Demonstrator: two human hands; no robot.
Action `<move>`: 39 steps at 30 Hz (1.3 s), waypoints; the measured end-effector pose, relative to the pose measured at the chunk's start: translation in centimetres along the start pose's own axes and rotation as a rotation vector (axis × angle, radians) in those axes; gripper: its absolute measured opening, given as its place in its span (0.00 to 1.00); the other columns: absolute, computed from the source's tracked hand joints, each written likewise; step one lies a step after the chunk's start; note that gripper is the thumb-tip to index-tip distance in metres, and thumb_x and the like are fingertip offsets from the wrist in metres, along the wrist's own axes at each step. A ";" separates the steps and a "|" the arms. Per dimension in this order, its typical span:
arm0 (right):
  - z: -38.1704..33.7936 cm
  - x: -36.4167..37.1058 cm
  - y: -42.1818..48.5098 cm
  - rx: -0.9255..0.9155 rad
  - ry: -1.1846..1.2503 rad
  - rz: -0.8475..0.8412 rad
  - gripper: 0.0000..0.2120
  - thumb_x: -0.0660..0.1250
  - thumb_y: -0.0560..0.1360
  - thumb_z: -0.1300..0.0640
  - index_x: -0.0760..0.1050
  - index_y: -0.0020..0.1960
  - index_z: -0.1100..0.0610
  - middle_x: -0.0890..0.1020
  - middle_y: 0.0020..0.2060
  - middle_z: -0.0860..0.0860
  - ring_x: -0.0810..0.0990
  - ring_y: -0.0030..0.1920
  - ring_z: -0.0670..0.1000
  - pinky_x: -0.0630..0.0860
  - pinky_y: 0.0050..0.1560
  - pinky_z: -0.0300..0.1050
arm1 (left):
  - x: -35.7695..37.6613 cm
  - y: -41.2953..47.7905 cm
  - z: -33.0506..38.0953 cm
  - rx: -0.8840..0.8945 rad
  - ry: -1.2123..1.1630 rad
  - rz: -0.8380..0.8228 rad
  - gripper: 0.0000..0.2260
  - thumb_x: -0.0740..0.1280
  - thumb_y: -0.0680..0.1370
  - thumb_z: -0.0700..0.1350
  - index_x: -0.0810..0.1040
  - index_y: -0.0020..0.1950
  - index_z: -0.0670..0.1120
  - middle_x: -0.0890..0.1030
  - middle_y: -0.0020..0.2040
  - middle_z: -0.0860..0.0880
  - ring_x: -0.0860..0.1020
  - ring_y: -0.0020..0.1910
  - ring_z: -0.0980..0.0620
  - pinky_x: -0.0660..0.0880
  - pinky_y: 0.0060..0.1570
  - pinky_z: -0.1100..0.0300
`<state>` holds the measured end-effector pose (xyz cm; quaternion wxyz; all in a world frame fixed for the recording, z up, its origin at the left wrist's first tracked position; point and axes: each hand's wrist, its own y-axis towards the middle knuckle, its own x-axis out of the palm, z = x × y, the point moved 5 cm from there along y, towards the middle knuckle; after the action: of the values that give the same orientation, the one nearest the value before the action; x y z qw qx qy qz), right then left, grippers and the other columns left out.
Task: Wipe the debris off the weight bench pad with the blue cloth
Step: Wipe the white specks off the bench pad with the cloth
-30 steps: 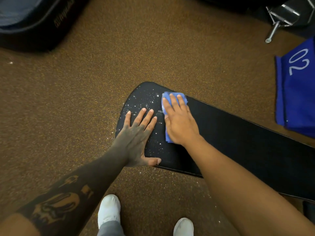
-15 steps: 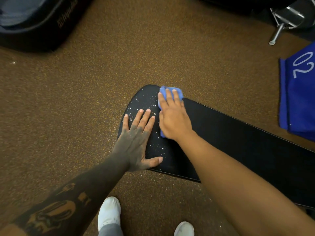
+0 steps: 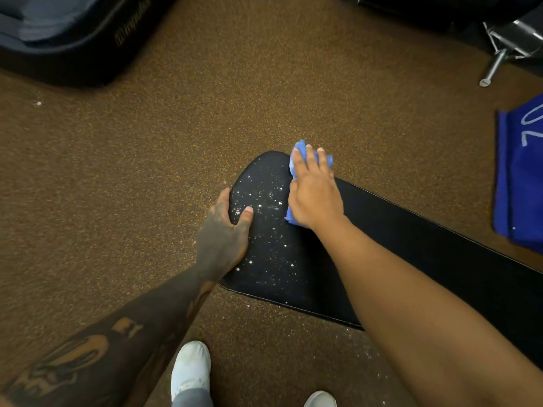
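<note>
pad: weight bench pad (image 3: 411,245), a long black slab with a rounded end and a fine grainy skin, running from the middle of the view out to the lower right.
debris: white flecks (image 3: 264,201), small and irregular, scattered over the rounded end and thickest between the two hands; the stretch to the right of the right hand looks plain black.
cloth: blue cloth (image 3: 297,149), soft and bunched, lying on the far edge of the rounded end under the right hand; a fold shows past the fingertips and a corner below the heel of the palm.
right hand: right hand (image 3: 314,195) lies flat on the cloth, fingers straight, pressing it to the pad.
left hand: left hand (image 3: 220,233) grips the pad's left rim, fingers wrapped over the edge, thumb (image 3: 246,215) on top among the flecks.
floor: brown floor (image 3: 235,98), rough and speckled yellow, with a few white flecks beside the pad's near edge.
shoes: white shoes (image 3: 191,368) at the bottom.
towel: blue towel (image 3: 520,186) with white numerals, at the right edge, apart from the pad.
metal: grey metal leg (image 3: 496,64) with a round foot, top right.
</note>
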<state>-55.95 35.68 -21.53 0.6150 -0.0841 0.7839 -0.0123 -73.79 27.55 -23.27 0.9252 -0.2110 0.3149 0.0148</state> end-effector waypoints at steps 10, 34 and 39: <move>-1.4 0.3 1.3 -0.090 -0.022 -0.026 0.29 0.54 0.80 0.58 0.53 0.80 0.55 0.54 0.79 0.55 0.48 0.79 0.59 0.53 0.76 0.60 | -0.2 0.2 -2.7 -0.118 -0.358 -0.124 0.24 0.60 0.84 0.55 0.62 0.79 0.57 0.71 0.66 0.54 0.73 0.60 0.55 0.68 0.47 0.72; -7.1 1.4 -0.2 -0.238 -0.076 -0.081 0.32 0.51 0.81 0.45 0.44 0.81 0.53 0.53 0.80 0.53 0.45 0.79 0.59 0.49 0.77 0.63 | 2.0 0.9 -4.9 -0.344 -0.943 -0.250 0.17 0.55 0.86 0.53 0.74 0.72 0.54 0.81 0.66 0.49 0.80 0.64 0.49 0.74 0.68 0.45; -3.3 1.1 1.4 -0.150 -0.142 -0.081 0.28 0.50 0.82 0.45 0.49 0.80 0.48 0.48 0.81 0.52 0.43 0.79 0.61 0.47 0.76 0.64 | 2.1 0.7 -4.6 -0.382 -0.990 -0.286 0.18 0.54 0.85 0.55 0.73 0.73 0.52 0.82 0.65 0.48 0.81 0.64 0.47 0.75 0.67 0.44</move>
<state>-59.56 36.61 -21.93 0.6599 -0.1621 0.7332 0.0274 -74.87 26.13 -28.12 0.9008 -0.3839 -0.1983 0.0432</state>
